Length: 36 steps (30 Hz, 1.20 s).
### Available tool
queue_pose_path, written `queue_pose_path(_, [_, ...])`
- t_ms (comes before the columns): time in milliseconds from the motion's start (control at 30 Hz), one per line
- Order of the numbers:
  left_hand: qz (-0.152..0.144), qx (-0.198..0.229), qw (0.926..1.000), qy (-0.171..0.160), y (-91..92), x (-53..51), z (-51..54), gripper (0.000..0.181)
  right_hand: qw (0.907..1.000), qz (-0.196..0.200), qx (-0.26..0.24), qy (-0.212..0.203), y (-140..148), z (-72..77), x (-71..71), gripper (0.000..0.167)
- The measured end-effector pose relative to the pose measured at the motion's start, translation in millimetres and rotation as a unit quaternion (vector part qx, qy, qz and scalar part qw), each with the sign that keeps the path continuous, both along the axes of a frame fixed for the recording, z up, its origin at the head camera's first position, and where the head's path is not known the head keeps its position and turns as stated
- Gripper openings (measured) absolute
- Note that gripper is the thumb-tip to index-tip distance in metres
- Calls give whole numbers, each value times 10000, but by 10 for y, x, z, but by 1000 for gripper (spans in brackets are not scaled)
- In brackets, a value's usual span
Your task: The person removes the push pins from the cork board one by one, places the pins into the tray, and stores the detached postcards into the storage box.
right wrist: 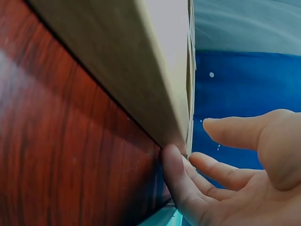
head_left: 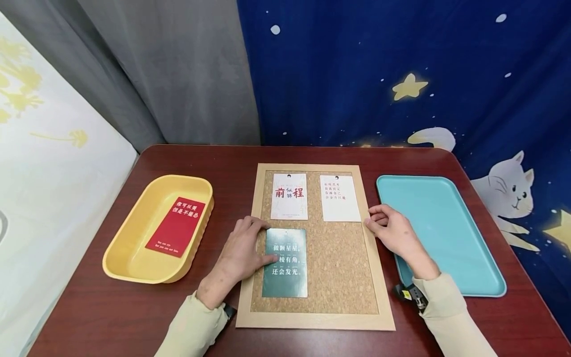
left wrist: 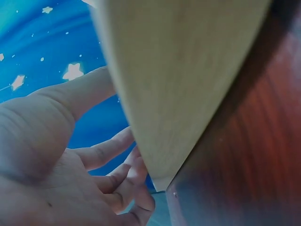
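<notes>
A cork board (head_left: 341, 267) in a pale wooden frame (head_left: 312, 321) lies on the table. My left hand (head_left: 241, 250) is at its left side, thumb and index finger touching the left edge and upper corner of a dark green card (head_left: 285, 285) with white characters. In the left wrist view the fingers (left wrist: 101, 153) are loosely spread beside the frame's side. At the right rail, my right hand (head_left: 396, 232) touches the frame with its fingertips; in the right wrist view the thumb stands apart. Two white cards, one with large characters (head_left: 289, 208) and one with small red text (head_left: 341, 210), are on the board's upper half.
On the left stands a yellow basin (head_left: 122, 250) with a red card (head_left: 176, 228) inside. A flat blue tray (head_left: 450, 233) lies to the right, close to my right wrist. Curtains (head_left: 357, 74) hang behind the dark red table (head_left: 227, 161).
</notes>
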<state>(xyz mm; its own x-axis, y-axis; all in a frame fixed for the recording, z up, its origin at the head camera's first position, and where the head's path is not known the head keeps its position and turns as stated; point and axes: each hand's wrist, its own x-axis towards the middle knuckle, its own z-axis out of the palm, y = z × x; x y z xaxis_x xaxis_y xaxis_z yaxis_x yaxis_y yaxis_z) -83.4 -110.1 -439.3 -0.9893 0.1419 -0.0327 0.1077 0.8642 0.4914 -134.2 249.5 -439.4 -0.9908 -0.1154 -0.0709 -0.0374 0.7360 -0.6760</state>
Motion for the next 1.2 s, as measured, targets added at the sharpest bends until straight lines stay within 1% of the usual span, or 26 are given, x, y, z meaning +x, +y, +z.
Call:
queue_pose_path(133, [-5, 150, 9999, -11, -2, -6, -22, 76, 9996, 157, 137, 201, -30, -25, 14, 46])
queue_pose_path(267, [30, 277, 9996, -68, -3, -4, -31, 73, 9994, 261, 93, 212, -97, -59, 67, 52])
queue_pose_path(433, [80, 459, 9988, -146, 2, 7, -31, 71, 9983, 364, 303, 348, -153, -86, 151, 51])
queue_pose_path(633, [99, 720, 9970, -254, -6, -4, -31, 69, 9942, 661, 632, 563, -164, -110, 188, 51])
queue_pose_path(767, [42, 873, 9957, -301, -11, -12, -30, 70, 9923, 754, 762, 627, -156, -129, 202, 52])
queue_pose_path(900, [-80, 1165, 9929, -233, -23, -14, -28, 72, 9917, 814, 808, 583, -146, -128, 211, 53])
queue_pose_path(1000, [-243, 1453, 9890, -157, -41, -12, -34, 73, 9915, 853, 841, 518, -141, -114, 218, 53])
queue_pose_path(1067, [-354, 1725, 9843, -154, -55, -13, -35, 72, 9911, 887, 858, 495, -140, -106, 221, 54])
queue_pose_path(1100, [-402, 1905, 9807, -190, -62, -14, -35, 72, 9909, 904, 869, 495, -138, -106, 221, 54])
queue_pose_path(1200, [-451, 2517, 9660, -389, -83, -14, -24, 72, 9902, 951, 889, 514, -134, -107, 220, 54])
